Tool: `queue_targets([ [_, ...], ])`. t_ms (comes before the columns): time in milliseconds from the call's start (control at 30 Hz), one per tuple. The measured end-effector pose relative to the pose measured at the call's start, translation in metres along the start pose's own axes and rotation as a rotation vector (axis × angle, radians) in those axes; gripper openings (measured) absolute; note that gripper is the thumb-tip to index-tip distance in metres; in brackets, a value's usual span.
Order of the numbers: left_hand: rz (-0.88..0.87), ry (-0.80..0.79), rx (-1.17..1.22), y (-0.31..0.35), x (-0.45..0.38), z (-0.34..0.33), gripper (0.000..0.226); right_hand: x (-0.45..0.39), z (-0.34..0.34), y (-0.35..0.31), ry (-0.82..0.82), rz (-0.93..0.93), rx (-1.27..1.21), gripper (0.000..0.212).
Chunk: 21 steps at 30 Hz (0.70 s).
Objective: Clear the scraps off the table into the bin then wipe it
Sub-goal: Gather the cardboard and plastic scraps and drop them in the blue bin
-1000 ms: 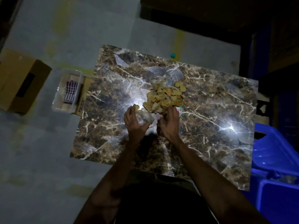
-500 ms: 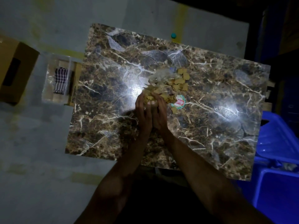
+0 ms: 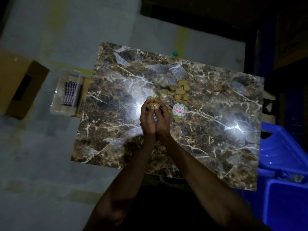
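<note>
A dark marble-patterned table (image 3: 208, 147) fills the middle of the view. My left hand (image 3: 147, 120) and my right hand (image 3: 162, 120) are cupped together above its centre, fingers curled round a handful of tan scraps (image 3: 152, 105). More tan scraps (image 3: 179, 91) lie loose on the table just beyond my hands, with crumpled clear plastic (image 3: 162, 80) behind them. A round red-and-green sticker (image 3: 179, 110) lies to the right of my right hand. A blue bin (image 3: 283, 164) stands off the table's right edge.
A clear plastic tub (image 3: 56, 104) holding a checked cloth (image 3: 69, 93) sits on the floor left of the table. A cardboard box (image 3: 20, 87) lies further left. A small teal object (image 3: 175, 53) rests on the floor beyond the far edge.
My hands came together from either side of the scrap pile and now hold a scoop of scraps lifted between them. The pile left on the table is smaller.
</note>
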<state>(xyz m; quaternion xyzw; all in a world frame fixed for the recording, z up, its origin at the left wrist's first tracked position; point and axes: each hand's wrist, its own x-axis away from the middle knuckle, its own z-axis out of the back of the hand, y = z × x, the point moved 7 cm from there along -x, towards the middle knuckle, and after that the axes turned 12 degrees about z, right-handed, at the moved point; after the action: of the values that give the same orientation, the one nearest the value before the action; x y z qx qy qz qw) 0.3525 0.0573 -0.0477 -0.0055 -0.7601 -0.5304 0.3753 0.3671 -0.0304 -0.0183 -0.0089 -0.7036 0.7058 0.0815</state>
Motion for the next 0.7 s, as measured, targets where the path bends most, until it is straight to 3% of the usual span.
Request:
queue_targets([
  [233, -0.056, 0.06, 0.047, 0.025, 0.051, 0.003, 0.034, 0.027, 0.01, -0.025, -0.019, -0.074, -0.092, 0.04],
  [500, -0.122, 0.134, 0.019, 0.013, 0.113, 0.0, 0.027, 0.067, 0.047, -0.042, -0.063, 0.03, 0.006, 0.005],
  [600, -0.146, 0.139, -0.046, 0.003, 0.133, -0.002, 0.021, 0.089, 0.067, -0.046, -0.154, -0.01, 0.008, 0.005],
  [700, -0.215, 0.126, -0.061, -0.004, 0.152, -0.006, 0.017, 0.104, 0.086, -0.043, -0.224, -0.057, 0.026, 0.02],
])
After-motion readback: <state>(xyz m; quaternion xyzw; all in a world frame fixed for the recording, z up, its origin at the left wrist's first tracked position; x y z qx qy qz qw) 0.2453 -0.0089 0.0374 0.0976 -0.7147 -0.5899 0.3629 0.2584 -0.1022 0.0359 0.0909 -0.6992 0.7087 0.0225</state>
